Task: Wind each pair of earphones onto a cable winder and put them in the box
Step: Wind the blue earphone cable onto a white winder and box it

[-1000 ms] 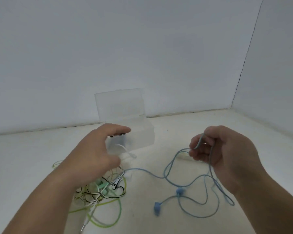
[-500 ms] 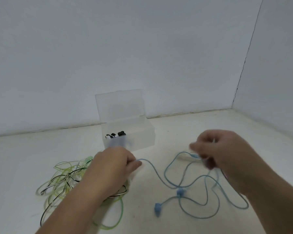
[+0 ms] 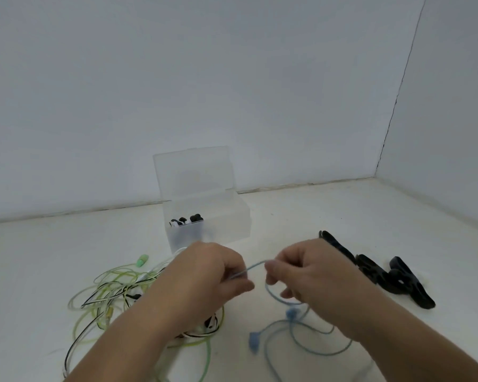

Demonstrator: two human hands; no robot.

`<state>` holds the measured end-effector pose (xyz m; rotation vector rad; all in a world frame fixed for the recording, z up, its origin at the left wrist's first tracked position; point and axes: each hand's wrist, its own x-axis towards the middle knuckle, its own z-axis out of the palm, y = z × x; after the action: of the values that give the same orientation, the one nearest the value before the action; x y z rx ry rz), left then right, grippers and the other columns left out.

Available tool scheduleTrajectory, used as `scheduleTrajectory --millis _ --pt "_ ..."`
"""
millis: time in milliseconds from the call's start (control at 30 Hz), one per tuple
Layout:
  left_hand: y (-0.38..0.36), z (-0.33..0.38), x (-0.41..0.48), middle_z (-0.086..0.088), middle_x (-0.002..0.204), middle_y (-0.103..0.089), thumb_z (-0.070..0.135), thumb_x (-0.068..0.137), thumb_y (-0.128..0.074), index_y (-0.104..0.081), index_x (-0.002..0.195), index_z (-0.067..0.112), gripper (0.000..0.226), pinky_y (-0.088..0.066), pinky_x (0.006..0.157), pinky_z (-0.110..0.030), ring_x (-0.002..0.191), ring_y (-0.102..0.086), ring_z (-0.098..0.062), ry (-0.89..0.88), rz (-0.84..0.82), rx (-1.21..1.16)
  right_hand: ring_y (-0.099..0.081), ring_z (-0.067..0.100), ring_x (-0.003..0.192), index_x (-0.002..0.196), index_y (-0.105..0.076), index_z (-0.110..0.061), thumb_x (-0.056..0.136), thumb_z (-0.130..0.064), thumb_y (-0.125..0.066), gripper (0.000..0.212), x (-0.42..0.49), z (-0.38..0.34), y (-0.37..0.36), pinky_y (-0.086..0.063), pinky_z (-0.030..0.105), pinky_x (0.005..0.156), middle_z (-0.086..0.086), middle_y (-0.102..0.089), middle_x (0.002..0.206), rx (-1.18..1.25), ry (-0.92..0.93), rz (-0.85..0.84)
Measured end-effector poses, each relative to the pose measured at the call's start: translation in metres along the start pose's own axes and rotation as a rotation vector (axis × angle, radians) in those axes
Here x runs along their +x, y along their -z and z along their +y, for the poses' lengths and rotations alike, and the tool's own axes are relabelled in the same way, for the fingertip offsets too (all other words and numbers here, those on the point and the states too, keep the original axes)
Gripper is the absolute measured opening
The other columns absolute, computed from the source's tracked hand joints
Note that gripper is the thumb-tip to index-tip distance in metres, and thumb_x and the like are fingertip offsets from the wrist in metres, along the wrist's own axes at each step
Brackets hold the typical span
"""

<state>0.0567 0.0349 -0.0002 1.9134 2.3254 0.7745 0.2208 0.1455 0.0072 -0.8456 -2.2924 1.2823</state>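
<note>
Blue earphones (image 3: 290, 323) lie in loose loops on the white surface below my hands. My left hand (image 3: 207, 277) and my right hand (image 3: 307, 274) each pinch the blue cable, a short stretch of it running between them. A tangle of green, black and white earphones (image 3: 113, 296) lies to the left, partly under my left forearm. The clear plastic box (image 3: 229, 219) stands behind my hands with its lid up; black and white earphones (image 3: 185, 220) sit in its left part. Black cable winders (image 3: 381, 274) lie to the right of my right hand.
White walls close the surface at the back and on the right, meeting in a corner (image 3: 375, 175). A green earbud (image 3: 142, 261) lies left of the box.
My hands have come together at the middle, and my left hand has taken hold of the blue cable. The right hand moved left, uncovering the black cable winders.
</note>
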Motion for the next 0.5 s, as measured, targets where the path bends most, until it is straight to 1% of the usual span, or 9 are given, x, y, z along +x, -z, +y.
scheduleTrajectory --millis 33,67,100,167,233,267,367,433,500 --pt "0.001 -0.004 -0.001 0.009 0.072 -0.065 0.041 0.083 -0.074 -0.066 0.073 0.026 0.020 -0.049 0.066 -0.025 0.071 -0.060 -0.006 0.054 -0.049 0.034 -0.056 0.010 0.051 0.070 -0.073 -0.014 0.094 -0.030 -0.064 0.030 0.000 -0.002 0.003 -0.052 0.029 0.063 -0.007 -0.053 0.049 0.085 -0.006 0.051" --pt "0.001 -0.008 -0.001 0.011 0.073 -0.066 0.037 0.081 -0.075 -0.066 0.074 0.029 0.014 -0.048 0.065 -0.020 0.071 -0.060 -0.002 0.104 -0.095 0.071 -0.050 0.012 0.047 0.069 -0.072 -0.013 0.096 -0.028 -0.062 0.032 0.000 -0.003 0.007 -0.052 0.035 0.066 -0.006 -0.046 0.046 0.220 0.012 0.101" --pt "0.001 -0.014 -0.002 0.013 0.075 -0.066 0.032 0.080 -0.075 -0.066 0.075 0.030 0.011 -0.046 0.063 -0.016 0.070 -0.059 0.001 0.146 -0.121 0.113 -0.041 0.013 0.044 0.068 -0.070 -0.013 0.097 -0.024 -0.059 0.033 0.001 -0.005 0.011 -0.051 0.038 0.065 -0.003 -0.038 0.047 0.406 0.026 0.160" --pt "0.002 -0.024 -0.003 0.014 0.080 -0.064 0.025 0.079 -0.073 -0.065 0.075 0.030 0.010 -0.043 0.063 -0.013 0.072 -0.057 0.004 0.233 -0.120 0.151 -0.029 0.014 0.043 0.069 -0.068 -0.013 0.100 -0.020 -0.054 0.035 0.001 -0.008 0.020 -0.044 0.036 0.061 -0.002 -0.030 0.049 0.701 0.067 0.296" --pt "0.006 -0.032 -0.003 0.015 0.080 -0.063 0.021 0.077 -0.073 -0.065 0.075 0.030 0.013 -0.044 0.065 -0.015 0.074 -0.058 0.003 0.321 -0.115 0.160 -0.024 0.015 0.045 0.072 -0.067 -0.012 0.101 -0.018 -0.050 0.034 0.002 -0.007 0.028 -0.039 0.033 0.058 -0.002 -0.027 0.051 0.853 0.087 0.394" --pt "0.008 -0.035 -0.003 0.015 0.078 -0.064 0.020 0.075 -0.074 -0.065 0.074 0.030 0.013 -0.045 0.065 -0.015 0.074 -0.059 0.003 0.352 -0.115 0.158 -0.022 0.015 0.046 0.073 -0.066 -0.011 0.101 -0.018 -0.050 0.034 0.002 -0.006 0.032 -0.037 0.031 0.056 -0.002 -0.025 0.052 0.881 0.092 0.418" --pt "0.012 -0.036 -0.004 0.014 0.071 -0.065 0.016 0.072 -0.074 -0.066 0.073 0.028 0.014 -0.048 0.066 -0.018 0.071 -0.060 0.003 0.429 -0.114 0.145 -0.020 0.014 0.046 0.077 -0.065 -0.008 0.102 -0.016 -0.049 0.030 0.003 -0.004 0.039 -0.031 0.026 0.046 -0.002 -0.024 0.052 0.790 0.086 0.477" --pt "0.013 -0.038 -0.006 0.015 0.073 -0.063 0.015 0.071 -0.071 -0.066 0.071 0.029 0.015 -0.051 0.071 -0.022 0.074 -0.058 0.002 0.476 -0.114 0.218 -0.019 0.013 0.044 0.081 -0.065 -0.007 0.102 -0.015 -0.048 0.028 0.003 0.000 0.047 -0.022 0.025 0.042 -0.004 -0.025 0.051 0.800 0.079 0.547" --pt "0.015 -0.042 -0.008 0.015 0.075 -0.062 0.015 0.070 -0.068 -0.065 0.072 0.030 0.015 -0.053 0.075 -0.026 0.076 -0.058 -0.001 0.520 -0.100 0.274 -0.017 0.012 0.043 0.088 -0.067 -0.005 0.101 -0.015 -0.048 0.025 0.005 0.003 0.058 -0.016 0.025 0.041 -0.005 -0.025 0.050 0.806 0.051 0.588"
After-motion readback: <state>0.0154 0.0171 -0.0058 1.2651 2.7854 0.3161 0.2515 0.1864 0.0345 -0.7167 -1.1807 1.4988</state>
